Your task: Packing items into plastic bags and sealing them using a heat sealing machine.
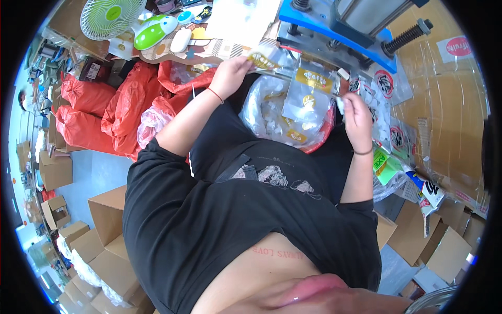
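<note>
My left hand (230, 78) is closed on the edge of a clear plastic bag (264, 59) with a gold printed band, in front of the blue-topped press (334, 39). At the right, my right hand (358, 120) has its fingers pinched together at a small whitish piece (340, 105); what exactly it is cannot be made out. Between the hands, another clear bag with a gold band (309, 99) lies over a red-rimmed basket (328, 131). A clear liner (253, 102) and several loose clear and gold plastic pieces fill that basket.
Red filled sacks (125, 112) are heaped at the left. A green-white fan (112, 15) and a white computer mouse (181, 40) stand on the patterned table. Cardboard boxes (104, 261) lie around on the floor, and a large taped carton (444, 104) rises at the right.
</note>
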Available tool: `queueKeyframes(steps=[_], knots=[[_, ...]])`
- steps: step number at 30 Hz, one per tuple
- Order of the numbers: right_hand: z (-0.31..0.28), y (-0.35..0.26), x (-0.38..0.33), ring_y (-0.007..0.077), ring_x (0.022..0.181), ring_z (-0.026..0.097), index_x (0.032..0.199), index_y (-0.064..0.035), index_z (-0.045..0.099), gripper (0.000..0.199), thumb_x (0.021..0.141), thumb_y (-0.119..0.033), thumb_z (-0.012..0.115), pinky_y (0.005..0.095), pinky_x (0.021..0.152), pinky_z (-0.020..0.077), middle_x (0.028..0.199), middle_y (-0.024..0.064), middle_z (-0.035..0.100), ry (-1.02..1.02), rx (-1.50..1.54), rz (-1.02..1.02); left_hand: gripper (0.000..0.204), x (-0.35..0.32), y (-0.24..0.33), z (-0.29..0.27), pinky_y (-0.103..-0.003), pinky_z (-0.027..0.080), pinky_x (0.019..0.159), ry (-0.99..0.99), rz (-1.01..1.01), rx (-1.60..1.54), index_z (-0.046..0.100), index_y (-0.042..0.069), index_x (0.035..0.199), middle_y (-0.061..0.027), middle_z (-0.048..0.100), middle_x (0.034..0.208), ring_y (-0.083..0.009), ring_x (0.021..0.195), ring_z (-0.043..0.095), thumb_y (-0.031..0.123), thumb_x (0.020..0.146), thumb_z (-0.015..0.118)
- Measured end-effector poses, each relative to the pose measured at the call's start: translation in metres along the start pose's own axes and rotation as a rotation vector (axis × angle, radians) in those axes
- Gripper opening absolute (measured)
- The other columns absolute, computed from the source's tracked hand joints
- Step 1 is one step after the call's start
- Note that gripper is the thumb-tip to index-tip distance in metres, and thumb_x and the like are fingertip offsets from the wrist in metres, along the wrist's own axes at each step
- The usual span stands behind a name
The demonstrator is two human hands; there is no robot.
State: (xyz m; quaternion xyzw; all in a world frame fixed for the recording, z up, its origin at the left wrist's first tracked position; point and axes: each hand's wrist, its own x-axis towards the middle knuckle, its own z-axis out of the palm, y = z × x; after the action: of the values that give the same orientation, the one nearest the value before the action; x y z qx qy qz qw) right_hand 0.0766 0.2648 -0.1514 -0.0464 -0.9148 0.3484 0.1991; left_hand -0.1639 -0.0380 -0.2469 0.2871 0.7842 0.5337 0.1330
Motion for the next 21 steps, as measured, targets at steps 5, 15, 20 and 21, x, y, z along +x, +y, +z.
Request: queueKeyframes(steps=[5,15,20,21], knots=[[0.010,-0.030,0.026,0.0105,0.082,0.057,0.099,-0.0007,0.064,0.016,0.098,-0.016,0.057,0.0271,0.075,0.0470,0.088,0.0028,0.063,-0.034,0.064,-0.079,0.021,-0.023,0.093,0.037,-0.024,0.049,0.067,-0.200,-0.017,-0.064,0.071,0.003,0.097,-0.0029,0.068,0.074,-0.0087,0.068,0.062,0.022,0.090,0.071],[-0.009,-0.015,0.035,0.0057,0.074,0.053,0.099,-0.0015,0.065,0.015,0.096,-0.017,0.064,0.0219,0.069,0.0452,0.080,-0.0012,0.061,0.005,0.211,-0.065,0.023,-0.048,0.111,0.112,-0.021,0.046,0.064,-0.514,-0.300,-0.667,0.071,0.002,0.094,0.0024,0.068,0.079,-0.0029,0.070,0.057,0.025,0.093,0.070],[-0.024,-0.013,0.023,0.0064,0.077,0.052,0.099,-0.0010,0.064,0.021,0.099,-0.021,0.059,0.0222,0.072,0.0436,0.083,-0.0011,0.060,-0.008,0.298,0.130,0.024,-0.055,0.121,0.124,-0.017,0.042,0.065,-0.502,-0.291,-0.684,0.071,0.004,0.096,0.0024,0.069,0.083,-0.0027,0.072,0.057,0.027,0.093,0.069],[-0.025,-0.012,0.023,0.0068,0.078,0.052,0.101,-0.0009,0.064,0.022,0.100,-0.022,0.058,0.0225,0.073,0.0435,0.084,-0.0013,0.059,-0.072,0.233,0.118,0.024,-0.055,0.120,0.125,-0.017,0.042,0.065,-0.508,-0.282,-0.681,0.071,0.004,0.096,0.0024,0.069,0.083,-0.0027,0.072,0.057,0.027,0.093,0.069]])
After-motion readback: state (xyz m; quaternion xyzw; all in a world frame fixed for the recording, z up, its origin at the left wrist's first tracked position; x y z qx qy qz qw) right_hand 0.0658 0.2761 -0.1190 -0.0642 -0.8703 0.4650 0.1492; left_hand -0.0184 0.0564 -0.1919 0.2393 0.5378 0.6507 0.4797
